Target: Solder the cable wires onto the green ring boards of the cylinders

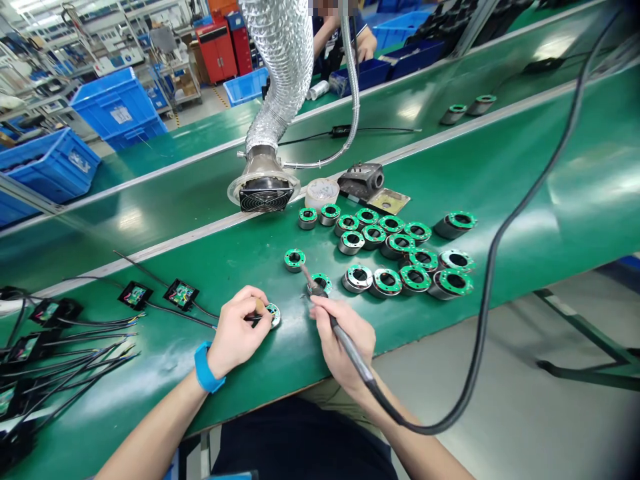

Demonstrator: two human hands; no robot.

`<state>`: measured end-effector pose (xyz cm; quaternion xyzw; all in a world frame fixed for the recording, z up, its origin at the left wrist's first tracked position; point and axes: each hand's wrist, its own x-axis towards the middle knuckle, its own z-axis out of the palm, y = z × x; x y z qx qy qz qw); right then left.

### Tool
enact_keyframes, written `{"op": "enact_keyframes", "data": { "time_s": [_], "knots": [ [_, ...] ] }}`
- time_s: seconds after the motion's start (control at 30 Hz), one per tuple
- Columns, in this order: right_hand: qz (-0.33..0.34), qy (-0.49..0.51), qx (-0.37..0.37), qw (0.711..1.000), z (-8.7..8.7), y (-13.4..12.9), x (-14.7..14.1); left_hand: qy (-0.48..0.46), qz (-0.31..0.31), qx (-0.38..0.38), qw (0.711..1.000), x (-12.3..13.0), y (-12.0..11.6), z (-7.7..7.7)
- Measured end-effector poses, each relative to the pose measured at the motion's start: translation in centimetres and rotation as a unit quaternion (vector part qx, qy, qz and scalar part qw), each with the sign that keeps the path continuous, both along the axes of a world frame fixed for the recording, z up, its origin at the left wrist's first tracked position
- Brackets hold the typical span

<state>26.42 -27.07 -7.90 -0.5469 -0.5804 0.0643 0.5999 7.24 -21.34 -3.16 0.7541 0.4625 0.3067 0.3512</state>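
Note:
My right hand (pixel 346 337) is closed around a soldering iron (pixel 354 352). Its tip points up and left, over a ring-shaped motor stator (pixel 321 283) that it partly covers. With fingers pinched, my left hand (pixel 240 328) grips the end of a black cable (pixel 193 315) at another ring (pixel 273 316) with a circuit board on top. The fingers hide part of that ring and the wire ends. One more ring (pixel 295 260), green on top, stands just beyond, between the hands. The cable leads left towards small open black boxes with circuit boards (pixel 181 294).
Several stators (pixel 386 283) stand grouped on the green bench at right. Behind them are a roll of tape (pixel 321 193) and a soldering iron stand (pixel 367 180). A fume extractor (pixel 265 190) hangs at centre. Several cabled boxes (pixel 27 345) lie left. Across the bench sits another person (pixel 367 45).

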Motion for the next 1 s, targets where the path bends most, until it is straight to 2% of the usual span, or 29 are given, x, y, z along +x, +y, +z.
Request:
{"op": "enact_keyframes", "data": {
  "time_s": [0.1,0.23,0.4,0.63,0.7,0.77,0.83,0.9,1.0],
  "knots": [
    [-0.037,-0.136,0.018,0.99,-0.1,1.4,0.7,0.006,0.0,-0.005,1.0,-0.1,0.0,0.1],
    [-0.037,-0.188,-0.012,0.981,-1.2,2.7,1.1,0.014,0.001,-0.009,1.0,-0.3,0.0,-0.1],
    [-0.022,-0.151,-0.034,0.988,-2.3,2.6,1.2,0.033,-0.017,0.013,0.999,-0.4,-0.1,-0.1],
    [0.012,-0.086,-0.022,0.996,-2.1,2.2,1.6,0.113,-0.032,0.08,0.99,-1.1,-0.5,0.0],
    [0.016,-0.076,-0.024,0.997,-2.1,2.3,1.5,0.157,-0.04,0.089,0.983,-1.4,-0.5,0.0],
    [0.015,-0.069,-0.026,0.997,-2.2,2.4,1.4,0.232,-0.074,0.098,0.965,-1.7,-0.2,0.2],
    [0.011,-0.07,-0.026,0.997,-2.3,2.5,1.3,0.313,-0.123,0.102,0.936,-2.0,0.7,0.7],
    [0.008,-0.079,-0.025,0.997,-2.4,2.7,1.1,0.378,-0.15,0.107,0.907,-2.3,2.6,1.9],
    [-0.001,-0.088,-0.026,0.996,-2.6,2.8,1.0,0.446,-0.137,0.126,0.876,-2.7,7.9,4.7]
  ]
}}
